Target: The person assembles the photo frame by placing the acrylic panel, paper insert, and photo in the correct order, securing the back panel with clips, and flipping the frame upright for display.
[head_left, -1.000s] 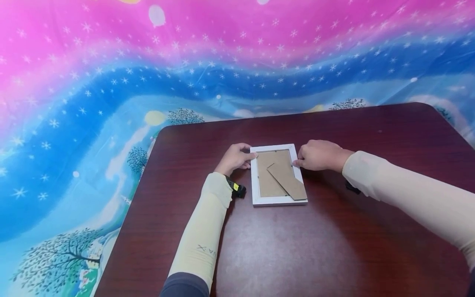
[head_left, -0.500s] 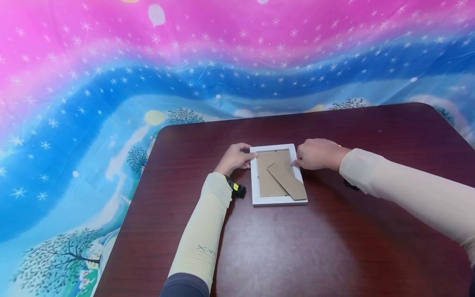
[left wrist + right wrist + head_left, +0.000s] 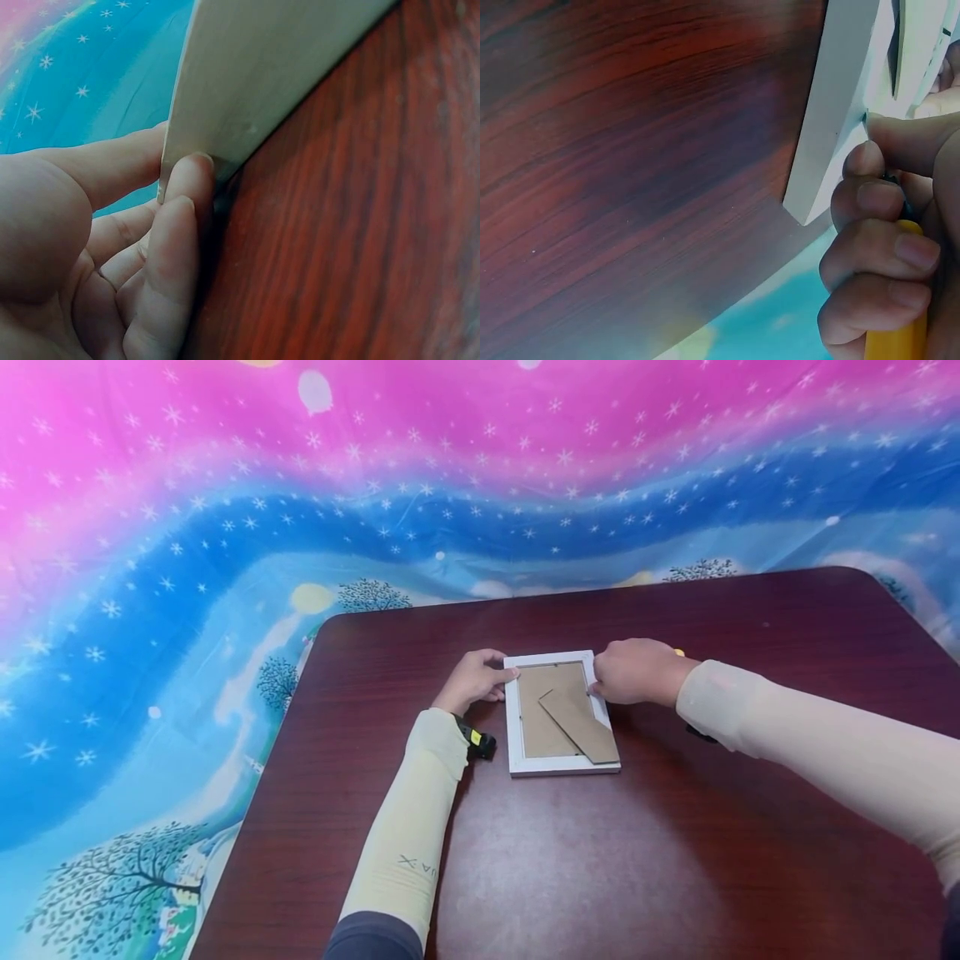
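A white picture frame (image 3: 562, 769) lies face down on the table. Its brown backing board (image 3: 538, 733) and slanted easel leg (image 3: 579, 727) face up. My left hand (image 3: 474, 680) grips the frame's left edge near the far corner, thumb on top and fingers against the side. At the right edge is my right hand (image 3: 636, 672), its fingers curled round a tool with a yellow handle (image 3: 896, 339). A black part shows above that handle; the tool's tip and exact kind are hidden. The right thumb touches the frame's inner rim beside a small dark tab (image 3: 867, 116).
The dark red wooden table (image 3: 555, 852) has rounded far corners. Behind it hangs a cloth (image 3: 465, 468) printed with snowflakes and trees. A black wrist camera (image 3: 482, 742) on the left wrist sits close to the frame's left side.
My right hand and forearm have shifted slightly left, and the wrist has turned a little. A yellow end of the tool now shows behind the hand. The left hand and the frame stay put.
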Tool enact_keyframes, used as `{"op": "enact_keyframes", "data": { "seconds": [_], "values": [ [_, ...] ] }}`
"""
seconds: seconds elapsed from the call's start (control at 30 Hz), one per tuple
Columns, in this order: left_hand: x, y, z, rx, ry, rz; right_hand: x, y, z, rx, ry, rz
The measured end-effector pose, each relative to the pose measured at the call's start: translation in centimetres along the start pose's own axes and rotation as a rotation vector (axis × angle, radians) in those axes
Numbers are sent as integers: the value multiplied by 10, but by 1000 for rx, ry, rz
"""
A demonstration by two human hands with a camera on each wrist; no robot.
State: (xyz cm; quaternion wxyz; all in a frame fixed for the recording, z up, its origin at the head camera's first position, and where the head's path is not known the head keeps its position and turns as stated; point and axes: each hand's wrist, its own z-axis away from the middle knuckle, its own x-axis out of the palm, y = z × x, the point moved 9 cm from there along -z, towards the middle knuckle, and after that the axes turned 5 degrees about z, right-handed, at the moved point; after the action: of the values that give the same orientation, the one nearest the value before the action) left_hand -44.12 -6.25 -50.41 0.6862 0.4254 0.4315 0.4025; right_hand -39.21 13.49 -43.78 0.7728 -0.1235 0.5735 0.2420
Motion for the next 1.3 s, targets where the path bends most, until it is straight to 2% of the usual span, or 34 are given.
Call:
{"op": "enact_keyframes", "data": {
  "seconds": [0.17, 0.63, 0.77, 1.13, 1.3],
  "values": [
    [1, 1, -1, 1, -5, -5, -1, -2, 0, -10, 18, 13],
    [4, 5, -2, 0, 4, -29, -4, -1, 6, -18, 2, 19],
    [5, 3, -1, -2, 5, -29, 1, 2, 9, -13, 0, -21],
    [4, 1, 3, -5, 18, -26, 14, 12, 13, -19, 110, -170],
    [2, 1, 3, -8, 25, -27, 21, 17, 12, -16, 124, -265]
  ]
}}
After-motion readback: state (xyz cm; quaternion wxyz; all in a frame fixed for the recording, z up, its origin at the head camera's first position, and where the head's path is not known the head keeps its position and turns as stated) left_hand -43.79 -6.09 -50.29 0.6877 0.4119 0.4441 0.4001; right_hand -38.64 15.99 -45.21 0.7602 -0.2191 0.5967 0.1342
